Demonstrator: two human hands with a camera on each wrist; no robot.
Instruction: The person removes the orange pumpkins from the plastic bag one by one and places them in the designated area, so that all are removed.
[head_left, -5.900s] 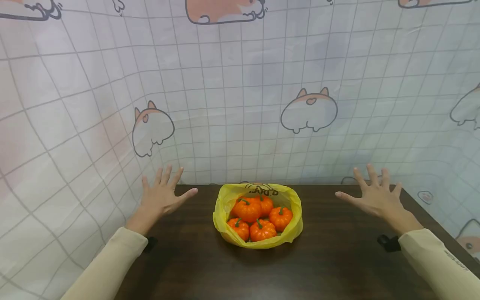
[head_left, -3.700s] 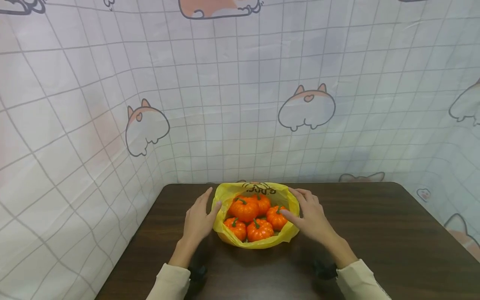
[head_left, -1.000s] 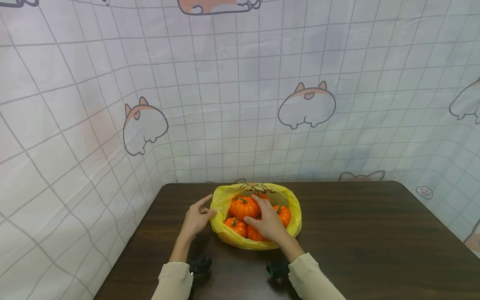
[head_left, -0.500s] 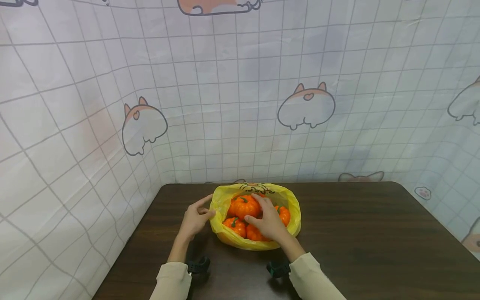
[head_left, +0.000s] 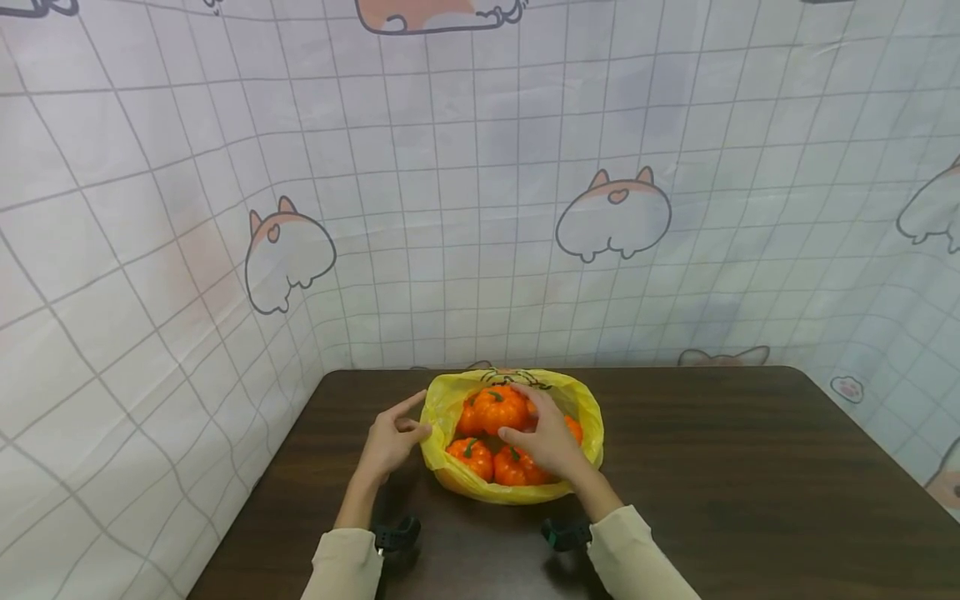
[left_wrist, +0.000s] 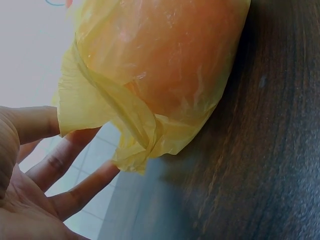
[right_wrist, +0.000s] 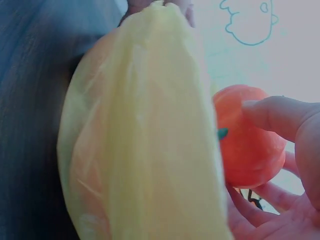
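A yellow plastic bag stands with its mouth spread wide, and several small orange pumpkins with green stems lie inside it. My left hand pinches the bag's left rim between thumb and fingers; in the left wrist view the crumpled bag edge lies at the thumb. Reaching over the near rim, my right hand grips one pumpkin at the bag's mouth. The right wrist view shows the thumb on that pumpkin and the fingers behind it, while the bag wall hides its left edge.
The bag stands on a dark brown wooden table, near its far edge. Behind and left of the table hangs a white grid-patterned cloth with dog drawings. Both wrists wear black bands.
Both hands came in from the sides; the left took the bag's rim, the right entered the bag. Since half a second ago, the right hand and its pumpkin have shifted slightly right.
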